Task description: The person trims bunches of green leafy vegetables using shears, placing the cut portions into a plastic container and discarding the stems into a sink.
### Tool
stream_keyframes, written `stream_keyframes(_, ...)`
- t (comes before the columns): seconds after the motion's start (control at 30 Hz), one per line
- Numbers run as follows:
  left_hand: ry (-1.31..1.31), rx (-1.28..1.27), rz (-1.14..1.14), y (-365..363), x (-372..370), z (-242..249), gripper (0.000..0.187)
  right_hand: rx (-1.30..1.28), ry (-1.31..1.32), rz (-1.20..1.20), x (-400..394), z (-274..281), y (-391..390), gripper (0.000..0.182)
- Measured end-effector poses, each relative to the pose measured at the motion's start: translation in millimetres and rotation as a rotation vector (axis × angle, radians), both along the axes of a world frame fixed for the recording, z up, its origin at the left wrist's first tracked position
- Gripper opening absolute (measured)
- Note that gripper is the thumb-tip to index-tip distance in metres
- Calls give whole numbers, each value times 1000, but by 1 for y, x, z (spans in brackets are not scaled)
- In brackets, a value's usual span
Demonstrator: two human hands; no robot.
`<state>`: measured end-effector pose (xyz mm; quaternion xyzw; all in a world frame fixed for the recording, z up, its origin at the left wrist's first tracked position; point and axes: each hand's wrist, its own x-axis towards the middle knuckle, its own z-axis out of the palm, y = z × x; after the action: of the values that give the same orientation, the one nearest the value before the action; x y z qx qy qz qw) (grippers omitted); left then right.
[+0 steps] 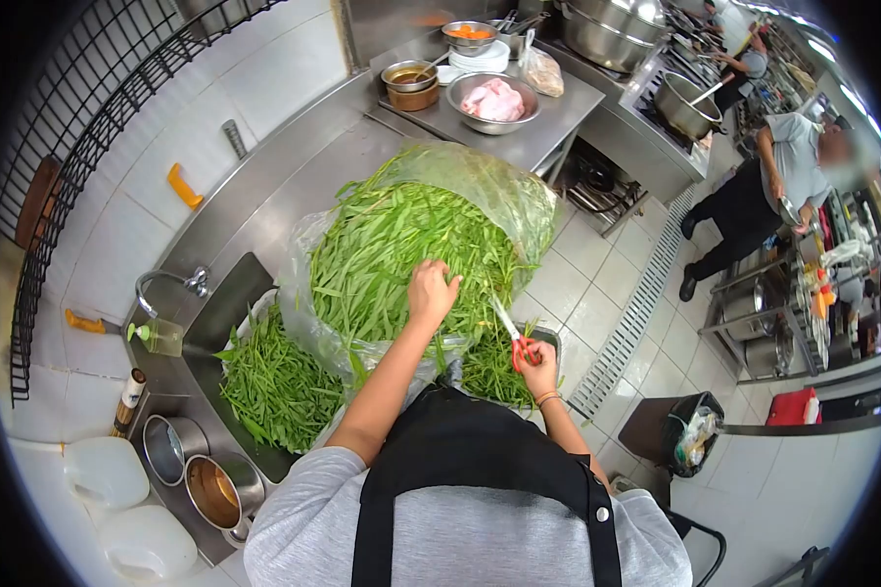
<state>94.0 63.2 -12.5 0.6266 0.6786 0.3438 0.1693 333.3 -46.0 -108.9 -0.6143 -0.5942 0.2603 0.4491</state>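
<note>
A big heap of long-leaved greens (382,230), looking like water spinach, lies in a clear plastic bag (460,166) opened wide in front of me. My left hand (433,292) is on the near side of the heap, its fingers curled into the leaves. In my right hand (538,372) are red-handled scissors (515,338), blades pointing up and away beside the bag. More greens (279,377) fill the sink basin at the left. Another pile of greens (489,367) lies below the scissors, partly hidden by my apron.
A steel bowl of raw meat (494,103) stands on the far counter (563,117). Left are a faucet (171,282), soap bottle (162,338), steel pots (220,489) and plastic jugs (108,474). Rightward are a floor drain (636,298), trash bin (661,430) and a standing person (754,196).
</note>
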Motion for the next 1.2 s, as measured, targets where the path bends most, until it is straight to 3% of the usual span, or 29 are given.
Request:
stream_keyframes(0.13, 220, 61, -1, -6, 10, -2, 21, -162, -51, -16, 20, -23, -35, 32)
stream_keyframes(0.17, 222, 54, -3, -6, 8, -7, 21, -211, 70, -27, 23, -29, -41, 32)
stream_keyframes(0.23, 120, -48, -40, 7, -2, -14, 20, -258, 196, -43, 21, -25, -46, 33)
stream_keyframes(0.3, -21, -154, 7, 15, -10, -11, 19, -366, 570, -22, 20, -7, -48, 34)
stream_keyframes(0.4, -410, -378, -15, 21, -23, -9, 19, -302, 672, 17, 9, 15, -38, 28)
stream_keyframes(0.5, -526, -508, -133, -12, -9, 21, 18, -346, 817, 22, -10, 49, -22, 23)
stream_keyframes(0.57, -484, -421, -259, -42, 14, 9, 20, -393, 901, -5, -25, 68, -8, 21)
stream_keyframes(0.63, -477, -397, -412, -72, 40, -5, 23, -404, 1144, -48, -38, 78, 4, 21)
stream_keyframes(0.7, -377, -460, -546, -87, 55, -12, 28, -394, 1086, -38, -34, 53, 15, 23)
stream_keyframes(0.77, -325, -473, -592, -88, 54, -6, 28, -127, 848, 49, -26, 24, 20, 23)
stream_keyframes(0.83, -35, -293, -412, -78, 48, 9, 22, -88, 734, 38, -13, -2, 15, 21)
stream_keyframes(0.9, 38, -64, -197, -56, 35, 1, 12, -216, 438, -33, 3, -21, -1, 20)
stream_keyframes(0.93, 49, -117, -145, -42, 24, 3, 10, -288, 379, -40, 14, -50, -9, 21)
stream_keyframes(1.0, 209, 17, 71, -24, 12, 3, 19, -289, 267, -52, 36, -102, -33, 22)
stream_keyframes(1.03, 210, 20, 77, -18, 7, -3, 19, -286, 155, -67, 38, -104, -37, 22)
stream_keyframes(1.1, 366, -64, 139, -9, 3, -13, 33, -355, 264, -58, 36, -91, -48, 24)
stream_keyframes(1.17, 349, -99, 132, -10, 10, -6, 41, -425, 374, -59, 29, -61, -57, 27)
stream_keyframes(1.2, 177, -209, 175, -7, 12, -8, 42, -443, 421, -32, 24, -41, -56, 30)
